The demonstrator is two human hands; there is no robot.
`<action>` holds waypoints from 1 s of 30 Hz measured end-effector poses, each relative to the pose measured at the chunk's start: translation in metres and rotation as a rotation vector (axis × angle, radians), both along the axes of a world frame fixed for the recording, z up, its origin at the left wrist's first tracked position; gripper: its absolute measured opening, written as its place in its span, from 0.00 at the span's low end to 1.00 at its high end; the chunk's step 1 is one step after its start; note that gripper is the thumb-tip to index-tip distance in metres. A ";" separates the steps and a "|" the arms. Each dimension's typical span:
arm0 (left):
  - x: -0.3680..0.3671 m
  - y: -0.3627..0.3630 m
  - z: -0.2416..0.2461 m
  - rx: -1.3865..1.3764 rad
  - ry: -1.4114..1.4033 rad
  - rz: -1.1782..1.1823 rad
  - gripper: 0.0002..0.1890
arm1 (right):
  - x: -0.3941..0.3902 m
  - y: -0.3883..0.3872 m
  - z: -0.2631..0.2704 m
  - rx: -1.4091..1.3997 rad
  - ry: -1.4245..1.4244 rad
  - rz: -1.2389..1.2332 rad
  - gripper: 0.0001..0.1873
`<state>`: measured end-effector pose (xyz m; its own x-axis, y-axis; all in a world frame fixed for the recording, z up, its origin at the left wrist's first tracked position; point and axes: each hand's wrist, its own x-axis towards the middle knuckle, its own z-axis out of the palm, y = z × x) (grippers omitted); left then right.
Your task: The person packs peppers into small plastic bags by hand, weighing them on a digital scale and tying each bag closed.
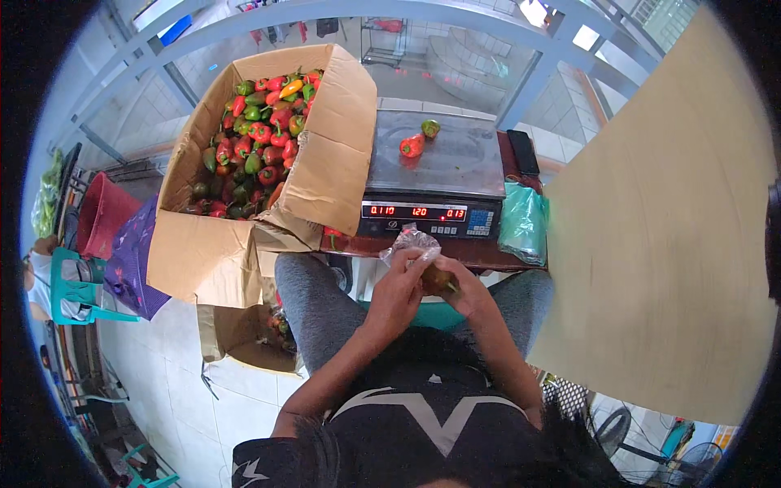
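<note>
Close to my lap, my left hand [395,293] pinches a crumpled clear plastic bag [418,239]. Beside it my right hand [471,291] holds a dark greenish-brown pepper [437,280], partly covered by the fingers. The two hands meet at the bag's lower edge, and whether the pepper is inside the bag cannot be told. Just beyond them stands a digital weighing scale [434,158] with a lit red display. A red pepper [412,146] and a green pepper [430,128] rest on its metal pan.
Left of the scale is an open cardboard box [332,165] full of peppers. A lower carton [250,332] sits beside my leg. Green plastic bags [523,222] and a black phone-like object [523,152] lie right of the scale. A wooden panel [659,256] fills the right side.
</note>
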<state>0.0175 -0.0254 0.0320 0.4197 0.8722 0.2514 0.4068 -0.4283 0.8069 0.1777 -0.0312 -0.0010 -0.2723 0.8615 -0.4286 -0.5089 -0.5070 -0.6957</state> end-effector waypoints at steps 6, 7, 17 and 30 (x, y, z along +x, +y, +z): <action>0.003 -0.010 0.003 0.009 0.052 0.034 0.24 | -0.001 0.002 -0.001 -0.171 0.374 -0.253 0.20; 0.002 -0.012 -0.001 0.008 0.054 0.034 0.24 | -0.003 0.004 0.001 -0.142 0.445 -0.279 0.20; 0.007 -0.005 -0.006 -0.139 -0.284 0.273 0.17 | -0.022 0.000 -0.007 -0.074 0.258 -0.266 0.17; 0.006 -0.009 -0.008 -0.098 -0.220 0.097 0.15 | -0.019 -0.003 -0.031 0.506 -0.908 0.277 0.14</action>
